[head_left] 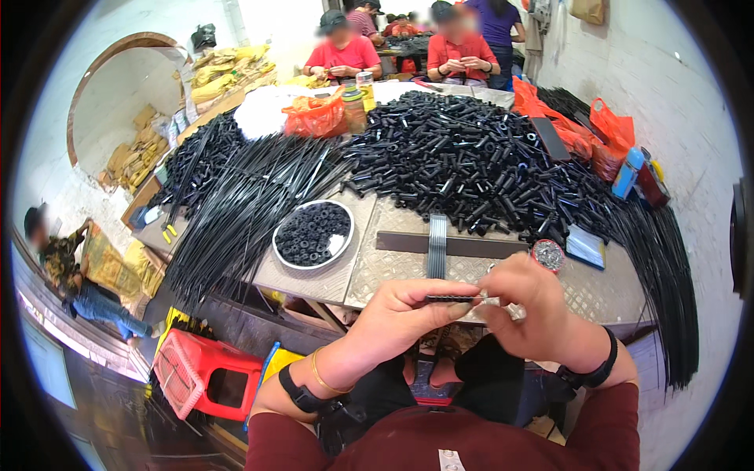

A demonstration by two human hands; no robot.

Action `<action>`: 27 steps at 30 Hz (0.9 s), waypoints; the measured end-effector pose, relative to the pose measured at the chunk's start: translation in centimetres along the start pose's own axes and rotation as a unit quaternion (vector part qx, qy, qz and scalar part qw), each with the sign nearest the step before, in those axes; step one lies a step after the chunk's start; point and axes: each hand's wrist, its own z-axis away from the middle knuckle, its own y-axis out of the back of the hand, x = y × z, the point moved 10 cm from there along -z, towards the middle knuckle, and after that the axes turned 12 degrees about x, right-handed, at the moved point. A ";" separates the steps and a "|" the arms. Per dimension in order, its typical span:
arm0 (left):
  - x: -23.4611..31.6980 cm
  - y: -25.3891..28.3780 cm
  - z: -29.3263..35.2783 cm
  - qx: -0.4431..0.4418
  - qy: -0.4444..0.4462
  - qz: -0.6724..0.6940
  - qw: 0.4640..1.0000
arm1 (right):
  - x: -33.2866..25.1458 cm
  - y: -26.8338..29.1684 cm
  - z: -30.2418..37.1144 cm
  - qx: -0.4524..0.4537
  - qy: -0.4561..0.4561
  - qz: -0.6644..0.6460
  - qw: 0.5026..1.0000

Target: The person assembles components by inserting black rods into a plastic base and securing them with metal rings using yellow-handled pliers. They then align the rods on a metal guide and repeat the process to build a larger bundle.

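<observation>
Both hands work just above the near edge of the counter (377, 271). Left hand (397, 310) pinches a short dark strip (449, 298) between thumb and fingers. Right hand (530, 294) is curled narrow at the strip's right end; cannot tell whether its fingertips grip anything. Beyond the strip, a flat row of thin rods (437, 250) lies across a long dark bar (479, 245). To the left, a white bowl (349, 251) of small black rings (312, 228); to the right, a round tin (547, 255) of small metal pieces, near a blue box (586, 246). Farther off, a broad heap of black tubes (463, 157). Long black rods (236, 212) spread over the left side. Two people in red sit at the far side.
</observation>
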 end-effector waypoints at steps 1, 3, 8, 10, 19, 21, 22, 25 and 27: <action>0.0 0.1 0.1 -0.004 0.004 -0.012 1.000 | 3.1 -0.4 0.6 0.002 -0.173 -0.106 0.979; 0.4 -0.1 0.0 0.008 0.013 -0.028 0.999 | 7.3 -2.0 3.0 -0.002 -0.428 -0.297 0.854; -0.3 -1.0 -0.4 -0.057 -0.045 0.052 0.996 | 8.3 -1.5 5.0 0.051 -0.503 -0.330 0.797; -0.5 -1.6 -0.7 -0.087 -0.051 0.111 0.989 | 8.2 0.0 5.0 0.063 -0.425 -0.233 0.873; 0.4 -0.3 -0.4 -0.058 0.013 0.077 0.995 | 1.5 -0.6 -0.6 0.024 -0.046 -0.022 0.998; 0.3 -0.1 -0.2 -0.073 0.011 0.080 0.994 | 2.1 0.4 -0.1 0.047 -0.050 -0.011 0.998; 0.1 -0.1 -0.2 -0.077 0.012 0.069 0.995 | 3.0 0.7 0.3 0.040 -0.095 -0.009 0.995; 0.0 -0.6 -0.4 -0.100 -0.027 0.085 0.991 | 4.4 0.7 1.4 0.013 -0.143 -0.009 0.990; -0.4 -0.5 -0.6 -0.095 -0.028 0.084 0.991 | 4.4 0.3 1.0 0.008 -0.159 -0.013 0.987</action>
